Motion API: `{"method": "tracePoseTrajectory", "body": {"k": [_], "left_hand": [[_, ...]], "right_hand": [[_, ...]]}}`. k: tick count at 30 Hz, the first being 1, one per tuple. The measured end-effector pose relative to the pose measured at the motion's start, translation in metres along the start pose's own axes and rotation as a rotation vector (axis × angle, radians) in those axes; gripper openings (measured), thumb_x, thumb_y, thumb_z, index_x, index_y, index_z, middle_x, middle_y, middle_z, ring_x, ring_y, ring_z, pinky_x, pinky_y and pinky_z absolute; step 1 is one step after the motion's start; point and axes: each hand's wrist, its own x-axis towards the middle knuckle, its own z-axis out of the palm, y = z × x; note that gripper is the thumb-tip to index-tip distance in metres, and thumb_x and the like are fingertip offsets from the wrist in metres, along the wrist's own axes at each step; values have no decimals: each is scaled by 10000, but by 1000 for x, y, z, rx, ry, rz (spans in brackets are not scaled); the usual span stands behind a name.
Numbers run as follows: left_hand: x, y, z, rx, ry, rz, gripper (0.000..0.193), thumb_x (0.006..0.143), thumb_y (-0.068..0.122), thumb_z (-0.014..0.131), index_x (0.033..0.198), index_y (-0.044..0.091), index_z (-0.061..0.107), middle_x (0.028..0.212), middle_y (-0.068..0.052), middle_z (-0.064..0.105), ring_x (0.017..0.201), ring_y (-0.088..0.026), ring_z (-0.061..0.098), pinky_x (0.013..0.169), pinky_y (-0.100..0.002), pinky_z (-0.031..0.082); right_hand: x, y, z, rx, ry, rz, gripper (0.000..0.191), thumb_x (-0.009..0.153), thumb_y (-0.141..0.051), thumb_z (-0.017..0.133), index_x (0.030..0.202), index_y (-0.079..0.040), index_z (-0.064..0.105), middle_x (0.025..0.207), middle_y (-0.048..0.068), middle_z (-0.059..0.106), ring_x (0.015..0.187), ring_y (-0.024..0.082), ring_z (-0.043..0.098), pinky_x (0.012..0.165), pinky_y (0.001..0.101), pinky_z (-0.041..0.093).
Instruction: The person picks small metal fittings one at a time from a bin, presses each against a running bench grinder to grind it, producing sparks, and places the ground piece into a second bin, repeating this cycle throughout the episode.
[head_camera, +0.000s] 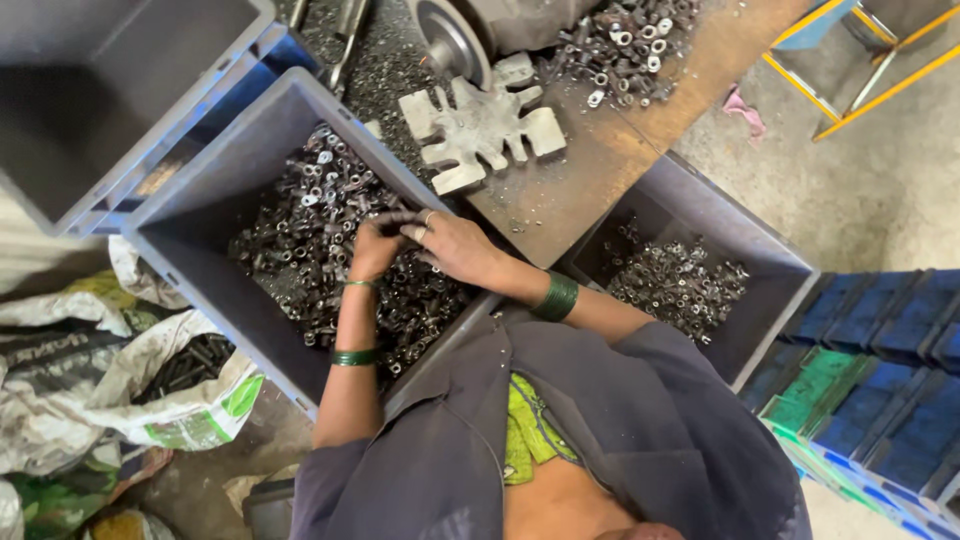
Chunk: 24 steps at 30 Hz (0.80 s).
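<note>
Both my hands reach into a grey plastic crate (205, 190) filled with several small dark metal bolts and nuts (300, 220). My left hand (372, 250) is curled closed around a dark bolt above the pile. My right hand (450, 245) rests against it, fingers pinching the same bolt's end. Green bangles sit on both wrists.
A second grey crate (760, 300) with small metal parts stands to the right. Behind lie a worn bench (580, 170), a notched metal plate (480, 125), a loose heap of nuts (625, 45) and a machine wheel (450, 40). Sacks (120, 370) lie left, blue bins (880, 400) right.
</note>
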Motion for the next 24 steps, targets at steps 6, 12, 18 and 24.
{"method": "tracePoseTrajectory", "body": {"k": [6,12,18,24], "left_hand": [[-7,6,-3,991,156,-256,1141,679,651,845,1583,240,284,1667,-218,148,1463,-545,83,1100,-725,221],[0,-12,-12,1101,56,-167,1034,759,689,726,1594,175,399,1545,-347,409,1411,-517,440,1159,-588,420],[3,-25,-8,1013,180,-28,1007,727,639,759,1518,113,426,1521,-465,297,1339,-594,411,1097,-598,424],[-3,-24,8,1042,175,-217,1013,764,774,665,1609,332,325,1566,-417,216,1430,-628,215,1065,-756,336]], "right_hand": [[-20,-9,45,-398,-422,-127,432,770,-285,731,1075,18,679,1080,190,686,1072,390,661,807,464,571],[-33,-10,60,-386,-311,-82,74,824,-161,651,861,-98,662,869,109,707,934,332,660,619,434,554],[-31,-7,59,-288,-59,-258,82,869,-219,610,858,-139,624,758,60,612,844,293,619,630,449,491],[-36,-12,59,-103,142,-302,131,799,-157,609,922,-124,640,838,95,578,827,314,609,688,477,479]]}}
